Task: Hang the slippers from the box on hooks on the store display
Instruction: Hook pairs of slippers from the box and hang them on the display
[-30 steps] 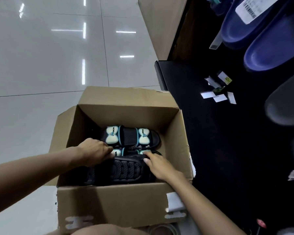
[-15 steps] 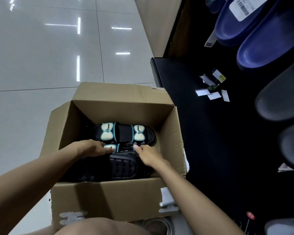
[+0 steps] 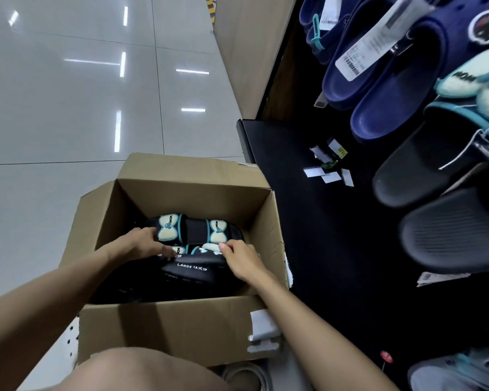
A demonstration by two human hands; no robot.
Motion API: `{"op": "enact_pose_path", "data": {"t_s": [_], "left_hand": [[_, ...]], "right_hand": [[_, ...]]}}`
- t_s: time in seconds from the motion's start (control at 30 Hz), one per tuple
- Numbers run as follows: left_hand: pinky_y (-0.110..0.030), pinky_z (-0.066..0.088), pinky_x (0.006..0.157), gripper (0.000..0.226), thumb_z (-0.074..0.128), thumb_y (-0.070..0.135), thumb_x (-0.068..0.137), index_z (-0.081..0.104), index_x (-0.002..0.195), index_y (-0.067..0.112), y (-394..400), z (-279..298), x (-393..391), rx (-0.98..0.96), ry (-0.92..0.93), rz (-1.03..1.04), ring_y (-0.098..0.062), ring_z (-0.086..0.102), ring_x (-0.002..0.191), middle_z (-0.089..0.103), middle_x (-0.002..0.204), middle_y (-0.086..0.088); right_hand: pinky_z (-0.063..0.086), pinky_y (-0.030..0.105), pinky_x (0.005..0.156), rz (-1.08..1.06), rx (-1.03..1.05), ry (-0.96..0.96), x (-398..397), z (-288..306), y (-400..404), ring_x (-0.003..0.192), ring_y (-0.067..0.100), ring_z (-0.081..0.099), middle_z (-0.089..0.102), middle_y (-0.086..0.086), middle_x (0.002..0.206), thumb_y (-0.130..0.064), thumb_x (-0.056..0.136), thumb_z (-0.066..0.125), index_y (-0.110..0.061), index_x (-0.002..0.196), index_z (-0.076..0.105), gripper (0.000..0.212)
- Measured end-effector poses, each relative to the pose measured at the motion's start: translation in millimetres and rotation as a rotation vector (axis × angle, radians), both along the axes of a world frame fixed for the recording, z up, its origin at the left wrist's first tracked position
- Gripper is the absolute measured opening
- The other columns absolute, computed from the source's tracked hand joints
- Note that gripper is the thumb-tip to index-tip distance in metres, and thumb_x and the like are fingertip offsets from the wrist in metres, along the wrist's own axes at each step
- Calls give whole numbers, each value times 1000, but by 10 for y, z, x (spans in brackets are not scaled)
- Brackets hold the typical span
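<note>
Step in hand: picking a pair out of the cardboard box; nothing from this grasp is on a hook yet.
Left hand: reaches into the box, fingers curled down onto the near black slipper pair at its left end, seemingly pinching it.
Right hand: fingers curled onto the right end of the same pair, beside a pale bow trim; grip looks like a pinch, though the fingertips are partly hidden.
Task's thing: the near pair lies in the box's middle, soles partly upward, white lettering showing; a second pair with cream-and-teal bows lies just behind it, against the far wall.
Box: open, flaps out, standing on the tiled floor beside the dark display base.
Display: navy slides with a barcode tag and dark grey slides hang at the right; one bow slipper is already up there.
Hooks: cannot be made out.
Next move, as I judge: lift the pair clear together, find its hanging loop, turn right to a free hook.
Risk: the pair may separate or snag on the one behind.
</note>
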State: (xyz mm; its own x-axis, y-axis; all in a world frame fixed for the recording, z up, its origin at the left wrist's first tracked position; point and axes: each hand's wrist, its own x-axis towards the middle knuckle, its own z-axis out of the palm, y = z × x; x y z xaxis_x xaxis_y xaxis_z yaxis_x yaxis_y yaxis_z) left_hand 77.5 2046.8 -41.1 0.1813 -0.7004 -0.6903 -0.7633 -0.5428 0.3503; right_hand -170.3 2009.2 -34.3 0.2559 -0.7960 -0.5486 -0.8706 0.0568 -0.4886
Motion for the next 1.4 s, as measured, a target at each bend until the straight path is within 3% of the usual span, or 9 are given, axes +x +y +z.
{"op": "enact_pose_path", "data": {"t_s": [0.17, 0.4, 0.6, 0.77, 1.03, 1.13, 1.27, 1.33, 1.4], "left_hand": [[-43, 49, 97, 83, 58, 78, 31, 53, 101, 34, 51, 126, -29, -62, -44, 31, -25, 60, 104, 62, 112, -5], [-47, 46, 97, 88, 53, 82, 41, 56, 110, 28, 100, 650, -184, -192, -115, -6, -27, 60, 105, 59, 112, -3], [-44, 47, 94, 65, 51, 78, 38, 51, 83, 31, 150, 1118, -211, -369, -138, -2, -28, 59, 97, 51, 92, 2], [-35, 34, 83, 37, 75, 49, 72, 57, 96, 28, 186, 1542, -277, -564, -221, 10, -26, 56, 105, 50, 104, -1], [-43, 29, 94, 43, 78, 45, 71, 60, 108, 33, 298, 2041, -297, -881, -310, -24, -33, 51, 104, 47, 96, 1], [-43, 27, 90, 42, 79, 38, 70, 61, 108, 32, 370, 2162, -313, -1019, -330, -16, -33, 48, 101, 46, 94, 2], [-42, 24, 90, 43, 81, 32, 69, 62, 108, 31, 454, 2273, -274, -1147, -337, -45, -29, 44, 95, 45, 92, 5], [-41, 23, 93, 42, 81, 31, 69, 62, 107, 31, 491, 2299, -233, -1181, -344, -77, -23, 38, 93, 45, 91, 7], [-41, 23, 95, 40, 81, 30, 71, 63, 107, 32, 522, 2309, -203, -1211, -354, -138, -18, 33, 93, 45, 92, 8]], "right_hand": [[41, 40, 98, -26, -33, -23, -50, 210, 80, 115, 36, 56, 66, 16, 117, -42, 104, 40, -15, 108, 65, 37], [38, 32, 83, -160, -126, -139, -107, 572, 169, 113, 31, 58, 68, 13, 115, -36, 103, 44, -11, 109, 67, 35], [41, 32, 85, -199, -178, -195, -75, 928, 182, 114, 29, 57, 68, 10, 118, -33, 101, 44, -13, 112, 68, 33], [43, 34, 89, -222, -222, -248, -25, 1222, 206, 113, 27, 58, 68, 6, 114, -35, 101, 45, -14, 108, 67, 31], [36, 29, 79, -324, -232, -359, -31, 1798, 267, 107, 24, 56, 59, 4, 114, -35, 99, 51, -10, 121, 47, 34], [40, 34, 79, -356, -204, -361, 54, 1956, 250, 103, 24, 55, 61, 7, 114, -48, 90, 54, -10, 117, 45, 47], [49, 40, 91, -338, -166, -304, 223, 2066, 136, 97, 23, 59, 58, 3, 103, -88, 53, 55, -17, 110, 51, 91], [51, 32, 78, -283, -71, -277, 276, 2240, 191, 89, 21, 63, 63, 4, 102, -77, 75, 56, -15, 120, 61, 77], [39, 27, 60, -223, 53, -248, 278, 2263, 180, 72, 15, 52, 60, 6, 94, -66, 90, 50, -20, 123, 60, 57]]}}
